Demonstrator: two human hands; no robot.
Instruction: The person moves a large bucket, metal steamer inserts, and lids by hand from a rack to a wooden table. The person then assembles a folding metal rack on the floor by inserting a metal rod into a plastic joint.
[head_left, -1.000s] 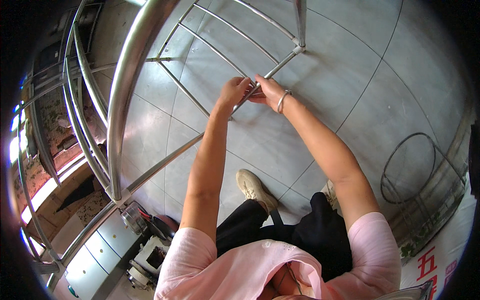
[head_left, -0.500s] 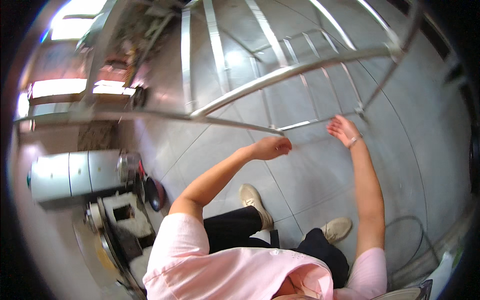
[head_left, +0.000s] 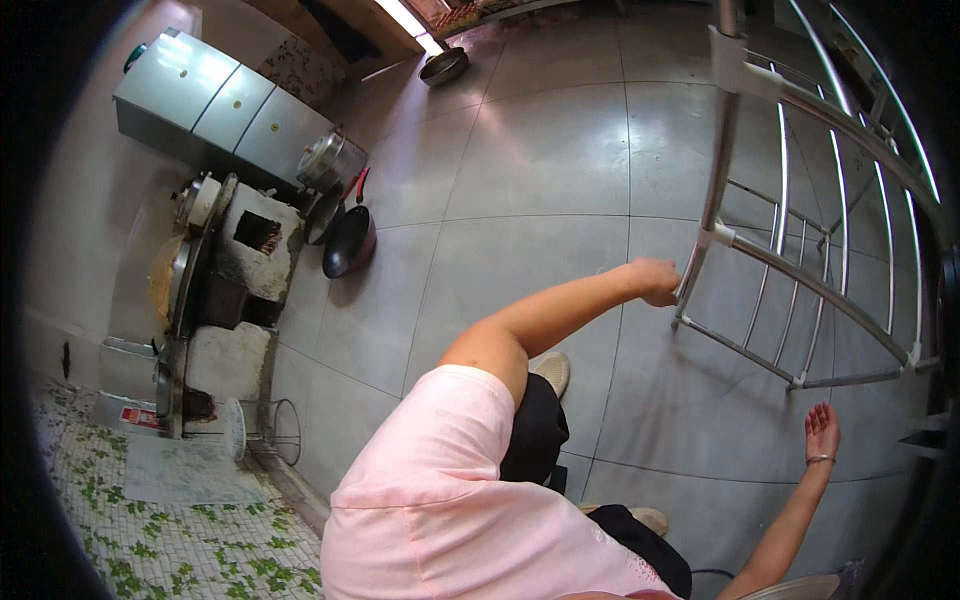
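A silver tubular metal rack point(head_left: 820, 281) with white joints stands at the right on the tiled floor. My left hand point(head_left: 655, 281) is at its near-left post, fingers curled against the tube; the fingertips are partly hidden there. My right hand point(head_left: 822, 434), with a bracelet at the wrist, is raised below the rack's near lower bar. Its fingers are extended and hold nothing, and a gap separates it from the bar.
At the left are a soot-marked stove point(head_left: 238, 255), a silver cabinet point(head_left: 215, 105), a lidded metal pot point(head_left: 332, 160) and a dark wok point(head_left: 349, 243). Another pan point(head_left: 444, 66) lies farther off. A round wire stand point(head_left: 278, 430) is near the leaf-patterned wall point(head_left: 180, 540).
The view has swung left, so the rack now appears at the right and more of the stove side shows. My left hand has come up against a rack post; my right stays apart from the rack.
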